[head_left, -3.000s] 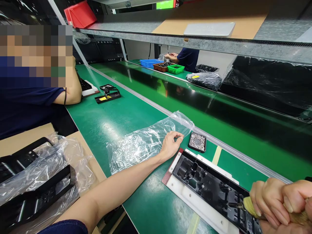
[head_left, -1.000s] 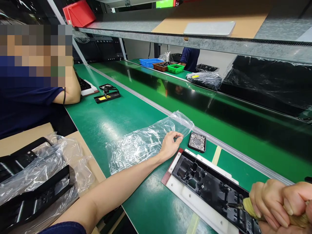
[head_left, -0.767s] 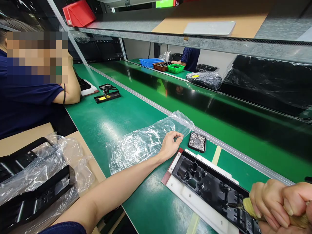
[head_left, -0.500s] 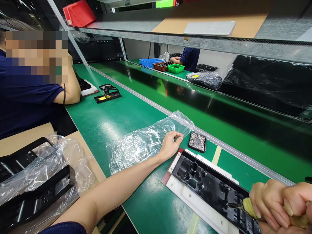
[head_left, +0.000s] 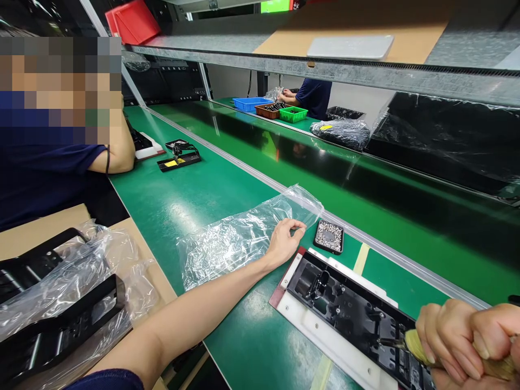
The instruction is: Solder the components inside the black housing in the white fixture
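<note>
Nearest the camera, the right hand (head_left: 467, 338) is clenching the pale wrapped handle of a driver-like tool (head_left: 418, 348), its fingers closed tight around the grip and its dark tip pressing down into the near end of the black plastic housing (head_left: 345, 311). That housing is lying in a white fixture (head_left: 325, 333) on the green bench (head_left: 190, 200). Further out, the left hand (head_left: 282, 241) is resting at the far corner of the fixture, fingers loosely curled and gripping nothing, fingertips lying on the edge of a clear plastic bag (head_left: 239, 238) spread flat on the bench. Just beyond, a small black tray of screws (head_left: 329, 236) is sitting beside the rail. Judging from this, the tool is best kept upright over its seat with steady downward pressure, while the left hand is steadying the fixture against sliding. Farther left, a co-worker's arm (head_left: 117, 154) is leaning on the bench
</note>
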`<action>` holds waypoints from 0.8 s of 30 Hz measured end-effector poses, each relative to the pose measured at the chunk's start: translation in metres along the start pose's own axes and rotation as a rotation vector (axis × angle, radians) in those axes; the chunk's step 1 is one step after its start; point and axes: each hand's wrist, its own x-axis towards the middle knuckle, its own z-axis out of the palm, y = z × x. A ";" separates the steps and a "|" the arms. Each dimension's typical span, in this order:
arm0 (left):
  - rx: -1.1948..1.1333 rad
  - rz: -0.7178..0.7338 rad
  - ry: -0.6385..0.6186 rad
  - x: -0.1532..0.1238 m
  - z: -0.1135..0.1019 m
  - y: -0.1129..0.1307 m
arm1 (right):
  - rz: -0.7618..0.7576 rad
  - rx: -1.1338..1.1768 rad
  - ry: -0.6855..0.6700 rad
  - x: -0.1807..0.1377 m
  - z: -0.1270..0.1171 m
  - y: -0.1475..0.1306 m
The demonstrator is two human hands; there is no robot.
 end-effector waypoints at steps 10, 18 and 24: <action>-0.008 0.006 -0.005 0.000 0.001 0.000 | -0.116 -0.190 -0.143 -0.023 -0.038 0.002; -0.014 0.003 -0.005 0.000 0.000 0.001 | -0.164 -0.215 -0.116 -0.023 -0.022 0.005; -0.016 0.003 -0.007 0.000 0.000 0.000 | -0.112 -0.189 -0.110 -0.024 -0.030 0.005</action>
